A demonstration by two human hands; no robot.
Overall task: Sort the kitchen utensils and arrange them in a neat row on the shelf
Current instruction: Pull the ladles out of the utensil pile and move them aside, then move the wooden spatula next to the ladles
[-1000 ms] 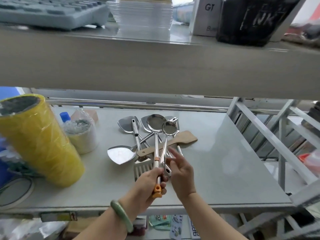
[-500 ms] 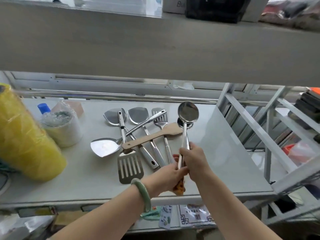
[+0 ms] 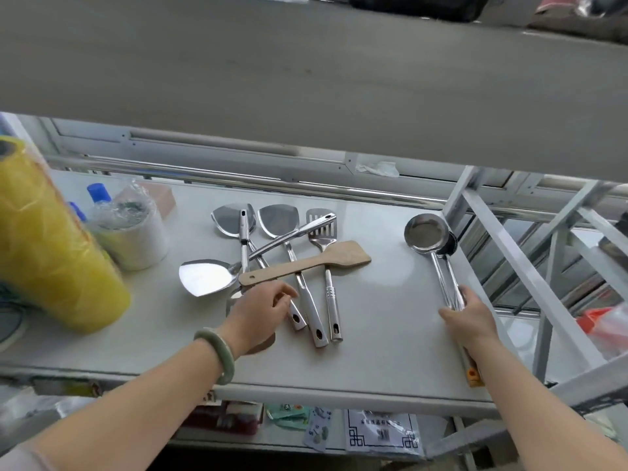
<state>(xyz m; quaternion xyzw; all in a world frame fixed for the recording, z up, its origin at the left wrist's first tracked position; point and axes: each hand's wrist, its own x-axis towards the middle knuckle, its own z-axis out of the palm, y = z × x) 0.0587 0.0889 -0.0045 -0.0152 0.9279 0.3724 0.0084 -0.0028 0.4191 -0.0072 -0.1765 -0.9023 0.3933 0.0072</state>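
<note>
Two steel ladles [image 3: 426, 234] lie stacked at the right end of the white shelf [image 3: 390, 334], bowls toward the back; one has an orange handle tip. My right hand [image 3: 470, 321] grips their handles. In the middle lies a crossed pile: a wooden spatula [image 3: 316, 261] on top, steel turners [image 3: 234, 219], a slotted turner [image 3: 321, 226] and a wide turner [image 3: 207, 277] pointing left. My left hand [image 3: 260, 312], with a green bangle on the wrist, rests over the pile's near left side and covers a slotted spatula; its fingers are loosely curled near the wooden handle.
A big yellow wrapped roll [image 3: 51, 246] stands at the left, with a plastic-wrapped white roll [image 3: 132, 232] and blue-capped bottles [image 3: 98, 192] behind it. A grey upper shelf board [image 3: 306, 79] hangs overhead. White frame bars [image 3: 530, 266] rise at the right edge.
My right hand carried both ladles from mid-air above the pile to the shelf's right end and laid them down. My left hand let go of them and moved left onto the pile.
</note>
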